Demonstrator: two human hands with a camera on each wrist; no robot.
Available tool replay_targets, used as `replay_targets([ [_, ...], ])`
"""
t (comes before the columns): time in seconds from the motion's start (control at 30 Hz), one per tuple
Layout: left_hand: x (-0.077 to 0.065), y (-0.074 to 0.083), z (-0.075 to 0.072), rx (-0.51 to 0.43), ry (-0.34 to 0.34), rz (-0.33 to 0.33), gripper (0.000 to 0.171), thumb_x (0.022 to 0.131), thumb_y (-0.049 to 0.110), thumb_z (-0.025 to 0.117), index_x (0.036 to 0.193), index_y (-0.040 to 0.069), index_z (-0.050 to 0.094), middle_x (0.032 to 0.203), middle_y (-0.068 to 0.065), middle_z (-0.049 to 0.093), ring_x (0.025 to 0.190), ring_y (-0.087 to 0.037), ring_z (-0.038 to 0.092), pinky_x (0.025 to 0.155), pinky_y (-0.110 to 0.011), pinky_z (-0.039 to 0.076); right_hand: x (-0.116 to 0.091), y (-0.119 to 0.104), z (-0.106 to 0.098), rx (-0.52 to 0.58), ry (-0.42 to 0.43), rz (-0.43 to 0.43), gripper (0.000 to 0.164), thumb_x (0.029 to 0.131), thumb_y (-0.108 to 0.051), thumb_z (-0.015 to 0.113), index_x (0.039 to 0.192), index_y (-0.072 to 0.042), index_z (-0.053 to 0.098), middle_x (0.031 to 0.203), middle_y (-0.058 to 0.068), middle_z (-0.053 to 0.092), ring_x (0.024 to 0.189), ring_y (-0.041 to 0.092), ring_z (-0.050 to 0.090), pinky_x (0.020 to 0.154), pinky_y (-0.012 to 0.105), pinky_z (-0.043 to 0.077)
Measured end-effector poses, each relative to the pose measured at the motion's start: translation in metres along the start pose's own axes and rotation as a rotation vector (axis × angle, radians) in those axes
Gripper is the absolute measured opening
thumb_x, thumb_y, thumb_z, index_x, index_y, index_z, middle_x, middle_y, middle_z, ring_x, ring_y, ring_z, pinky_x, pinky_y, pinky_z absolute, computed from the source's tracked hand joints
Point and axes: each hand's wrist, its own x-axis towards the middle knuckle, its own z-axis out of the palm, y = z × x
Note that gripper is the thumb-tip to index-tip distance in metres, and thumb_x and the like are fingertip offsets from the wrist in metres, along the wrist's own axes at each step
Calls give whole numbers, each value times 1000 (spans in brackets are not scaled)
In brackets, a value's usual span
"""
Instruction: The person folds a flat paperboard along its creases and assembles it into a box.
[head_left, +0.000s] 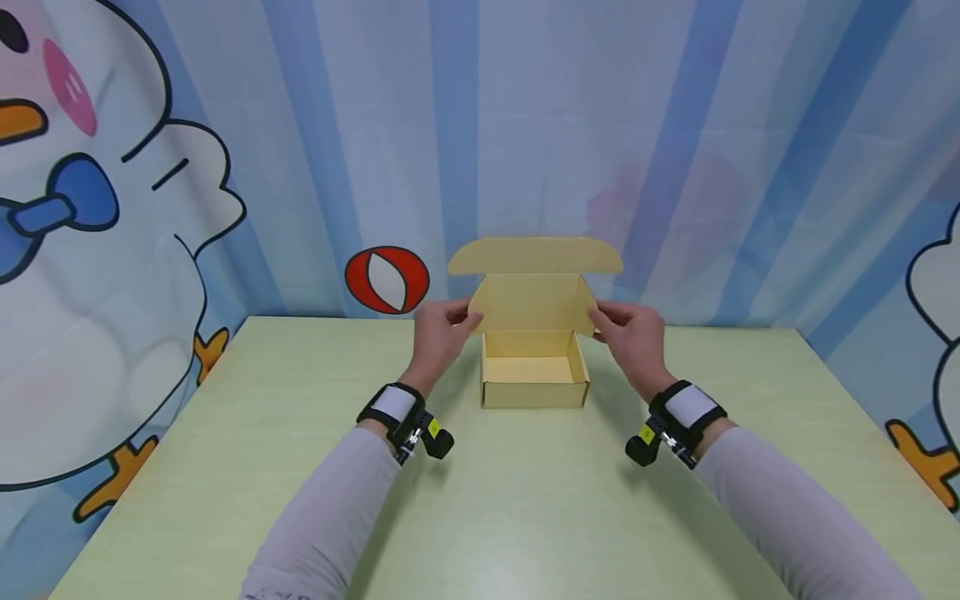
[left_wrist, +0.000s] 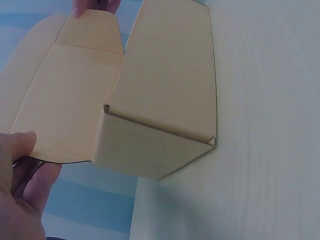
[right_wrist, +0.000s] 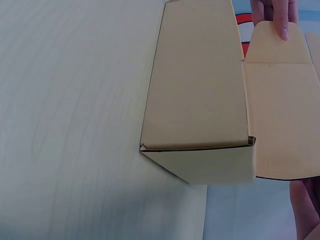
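A brown cardboard box (head_left: 534, 395) stands on the table with its lid (head_left: 533, 302) raised upright and a front flap (head_left: 536, 255) extending above it. At the lid's left side, my left hand (head_left: 444, 333) pinches the side flap between thumb and fingers. My right hand (head_left: 632, 340) pinches the opposite side flap in the same way. The left wrist view shows the left hand (left_wrist: 22, 180) with its thumb on the flap's inner face and fingers behind. In the right wrist view the right hand (right_wrist: 306, 207) is mostly cut off. The box's inside, seen from the head, holds nothing visible.
The pale wooden table (head_left: 510, 517) extends around the box. Behind it hangs a blue striped curtain (head_left: 525, 125) with a red and white ball print (head_left: 387, 280) and cartoon bird figures. Each wrist wears a strapped camera.
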Motion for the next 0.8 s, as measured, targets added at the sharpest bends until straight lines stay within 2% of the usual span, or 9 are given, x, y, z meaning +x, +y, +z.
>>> replay_targets([
  [0.17, -3, 2, 7, -29, 22, 8, 40, 89, 20, 74, 128, 11, 66, 118, -10, 73, 106, -23, 70, 91, -36, 58, -6, -2, 8, 0, 42, -51, 35, 94, -28, 68, 121, -7, 71, 116, 18, 73, 96, 33, 73, 70, 16, 58],
  [0.3, -7, 5, 11, -79, 39, -6, 42, 88, 22, 75, 127, 9, 66, 122, -10, 71, 112, -23, 69, 95, -36, 57, -11, -3, 15, -23, 79, -71, 32, 93, -27, 69, 120, -9, 72, 115, 16, 73, 93, 34, 74, 68, 15, 58],
  [0.5, -8, 6, 16, -146, 78, 0, 39, 91, 32, 72, 122, 9, 70, 122, -9, 71, 108, -23, 70, 92, -36, 58, -16, -3, 22, -3, 97, -83, 33, 93, -25, 70, 122, -9, 71, 118, 14, 72, 96, 29, 74, 69, 16, 58],
  [0.6, -9, 6, 18, -178, 108, -1, 38, 95, 37, 66, 100, 1, 78, 122, -8, 72, 107, -23, 70, 84, -35, 61, -17, -2, 23, 1, 102, -92, 34, 92, -26, 70, 122, -9, 71, 118, 13, 72, 95, 21, 74, 69, 15, 58],
  [0.67, -9, 6, 18, -197, 121, -5, 46, 97, 38, 62, 83, -4, 77, 123, -8, 71, 107, -23, 69, 79, -36, 61, -18, -2, 23, 5, 101, -101, 35, 93, -28, 70, 122, -9, 71, 119, 13, 72, 95, 20, 73, 69, 14, 57],
  [0.73, -10, 6, 17, -218, 125, -18, 48, 98, 36, 61, 79, -6, 75, 125, -9, 70, 112, -21, 67, 74, -35, 62, -18, -2, 23, 29, 97, -105, 36, 94, -30, 68, 121, -6, 71, 118, 15, 72, 97, 23, 73, 70, 15, 58],
  [0.8, -11, 6, 16, -235, 117, -25, 40, 97, 32, 63, 88, -4, 78, 125, -9, 70, 111, -22, 68, 74, -34, 62, -19, -1, 22, 60, 86, -101, 38, 96, -32, 64, 120, -5, 71, 117, 17, 72, 99, 25, 73, 72, 16, 58],
])
